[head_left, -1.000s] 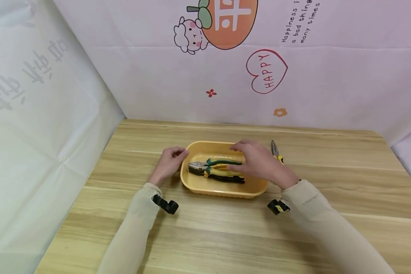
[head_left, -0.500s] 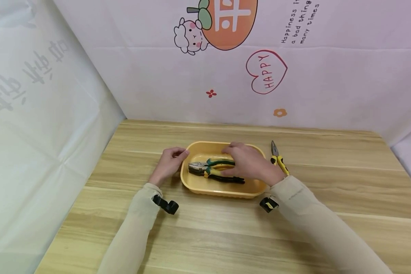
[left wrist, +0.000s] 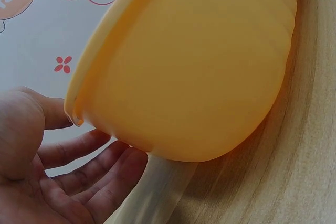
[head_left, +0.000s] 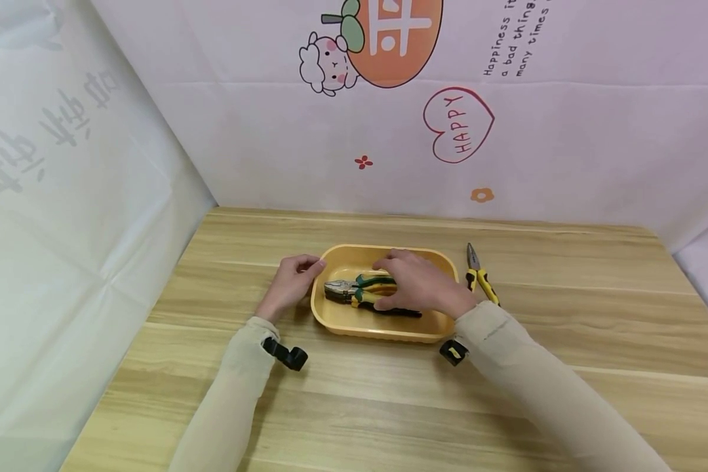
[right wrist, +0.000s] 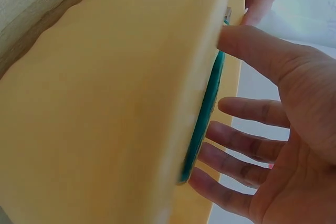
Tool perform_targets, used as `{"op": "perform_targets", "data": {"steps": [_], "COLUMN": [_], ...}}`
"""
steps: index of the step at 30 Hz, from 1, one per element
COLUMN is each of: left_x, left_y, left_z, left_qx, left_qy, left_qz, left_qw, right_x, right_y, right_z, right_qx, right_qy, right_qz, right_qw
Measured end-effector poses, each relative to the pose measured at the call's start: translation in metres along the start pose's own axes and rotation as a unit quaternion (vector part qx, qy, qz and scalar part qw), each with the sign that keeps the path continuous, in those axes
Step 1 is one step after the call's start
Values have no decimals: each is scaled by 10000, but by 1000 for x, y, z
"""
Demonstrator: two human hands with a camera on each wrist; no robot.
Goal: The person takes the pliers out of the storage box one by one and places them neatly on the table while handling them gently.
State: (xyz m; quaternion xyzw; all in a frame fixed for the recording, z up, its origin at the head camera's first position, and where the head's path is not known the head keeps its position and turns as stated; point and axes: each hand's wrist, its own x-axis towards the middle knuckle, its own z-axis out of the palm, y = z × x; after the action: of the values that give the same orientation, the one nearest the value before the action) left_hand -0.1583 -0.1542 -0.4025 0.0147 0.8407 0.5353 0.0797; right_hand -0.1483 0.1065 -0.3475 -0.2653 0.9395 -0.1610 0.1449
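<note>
In the head view a pair of combination pliers (head_left: pixel 341 286) with green and yellow handles lies in a yellow plastic basin (head_left: pixel 360 331). A dark head and a black handle show along its near side. My left hand (head_left: pixel 292 282) holds the basin's left end, thumb at the rim and fingers against the outer wall (left wrist: pixel 184 66). My right hand (head_left: pixel 419 282) is inside the basin, over the handles, thumb and fingers spread apart. In the right wrist view its fingers (right wrist: pixel 241 142) are beside a green handle (right wrist: pixel 205 116), not wrapped round it.
Long-nose pliers (head_left: pixel 474 262) with yellow and black handles lie on the wooden table (head_left: pixel 566 295), right of the basin, handles spread. A printed white cloth (head_left: pixel 271 151) hangs behind the table, and another white sheet (head_left: pixel 94 262) is on the left.
My right hand has moved left and further over the pliers in the basin. More of the long-nose pliers now shows. My left hand and the basin have stayed in place.
</note>
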Motion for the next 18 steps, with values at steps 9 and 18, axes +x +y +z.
{"op": "perform_targets", "data": {"steps": [9,18], "left_x": [-1,-1], "left_y": [0,0], "left_z": [0,0], "left_qx": [-13,24], "left_qy": [4,18], "left_qz": [29,82], "left_qw": [10000,10000], "right_x": [3,6], "right_y": [-1,-3], "right_z": [3,4], "right_qx": [-6,-142], "right_qy": [-73,-97], "right_qz": [-6,-91], "right_qw": [10000,9998]}}
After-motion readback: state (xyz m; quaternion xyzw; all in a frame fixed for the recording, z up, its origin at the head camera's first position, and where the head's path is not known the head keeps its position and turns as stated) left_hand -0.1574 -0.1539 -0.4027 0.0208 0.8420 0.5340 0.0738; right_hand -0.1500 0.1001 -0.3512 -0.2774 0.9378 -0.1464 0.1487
